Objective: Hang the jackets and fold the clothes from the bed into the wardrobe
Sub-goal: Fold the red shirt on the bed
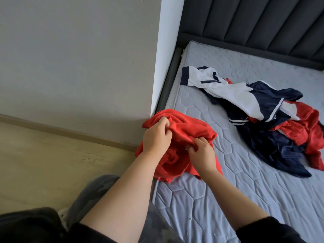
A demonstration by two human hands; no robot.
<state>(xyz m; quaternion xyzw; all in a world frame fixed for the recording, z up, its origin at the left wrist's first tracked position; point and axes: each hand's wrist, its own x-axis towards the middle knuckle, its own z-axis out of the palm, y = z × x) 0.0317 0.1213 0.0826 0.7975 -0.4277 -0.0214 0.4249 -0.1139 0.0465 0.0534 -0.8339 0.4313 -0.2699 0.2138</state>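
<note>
A wooden floor (43,165) and a pale wall (78,58) fill the left. At the near corner of the bed (219,199), a bunched red garment (191,130) is held just above the quilted mattress. The left hand (157,137) grips its upper folds, fingers curled into the cloth with tips buried. The right hand (201,153) pinches a fold beside it, fingers also curled. What kind of garment it is cannot be told. Further right lies a tangled pile of clothes (266,120), white, navy and red, its right edge cut off by the frame, below a dark headboard (263,23).
</note>
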